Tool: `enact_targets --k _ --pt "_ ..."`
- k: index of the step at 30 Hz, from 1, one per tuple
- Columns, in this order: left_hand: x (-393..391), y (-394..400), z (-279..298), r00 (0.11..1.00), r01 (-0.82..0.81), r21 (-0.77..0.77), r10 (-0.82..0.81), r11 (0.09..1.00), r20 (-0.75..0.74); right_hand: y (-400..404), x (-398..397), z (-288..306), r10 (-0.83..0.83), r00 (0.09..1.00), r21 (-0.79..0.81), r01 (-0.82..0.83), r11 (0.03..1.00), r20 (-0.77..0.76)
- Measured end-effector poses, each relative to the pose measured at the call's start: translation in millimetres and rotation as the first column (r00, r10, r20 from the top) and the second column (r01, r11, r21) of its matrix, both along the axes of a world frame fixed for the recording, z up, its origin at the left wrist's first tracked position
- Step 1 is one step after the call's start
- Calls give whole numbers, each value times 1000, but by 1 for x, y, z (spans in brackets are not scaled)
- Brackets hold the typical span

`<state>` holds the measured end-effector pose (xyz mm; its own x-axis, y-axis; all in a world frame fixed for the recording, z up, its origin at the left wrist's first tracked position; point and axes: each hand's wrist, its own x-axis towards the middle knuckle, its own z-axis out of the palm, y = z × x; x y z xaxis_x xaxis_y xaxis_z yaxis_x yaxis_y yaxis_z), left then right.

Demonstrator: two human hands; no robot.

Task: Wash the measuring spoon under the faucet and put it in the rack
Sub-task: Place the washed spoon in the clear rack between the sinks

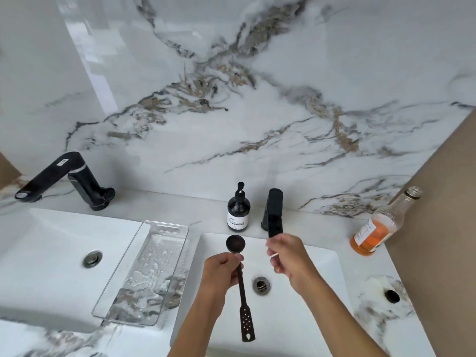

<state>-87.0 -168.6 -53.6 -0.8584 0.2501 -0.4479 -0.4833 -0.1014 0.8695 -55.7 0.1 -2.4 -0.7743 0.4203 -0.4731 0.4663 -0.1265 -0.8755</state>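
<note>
My left hand (222,271) grips a dark measuring spoon (243,297) by the upper part of its handle, over the right sink (322,264). Its round bowl (235,243) points away from me; the perforated flat end hangs toward me. My right hand (287,255) hovers just below the spout of the black faucet (274,213), fingers loosely apart, holding nothing. No water stream is visible. The clear plastic rack (164,228) lies on the counter between the two sinks, wet with droplets.
A black soap pump bottle (238,210) stands left of the faucet. A glass bottle with orange liquid (378,228) leans at the right. A second black faucet (64,180) and left sink (51,235) lie left. The drain (262,285) sits mid-basin.
</note>
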Motion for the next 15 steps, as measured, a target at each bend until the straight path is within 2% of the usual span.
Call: enact_targets --k 3,5,10,15 --pt "0 1 8 997 62 -40 -64 997 -42 -38 40 -6 194 980 -26 -194 981 35" --pt "1 2 15 993 91 -75 -96 993 -65 -52 58 -8 232 973 -76 -230 970 13" --pt "6 10 29 986 120 -121 -133 985 -99 -67 80 -4 120 989 -320 -141 937 -84" --pt "14 13 33 976 190 -104 -200 976 -90 -71 87 -4 17 991 -325 -60 944 -133"
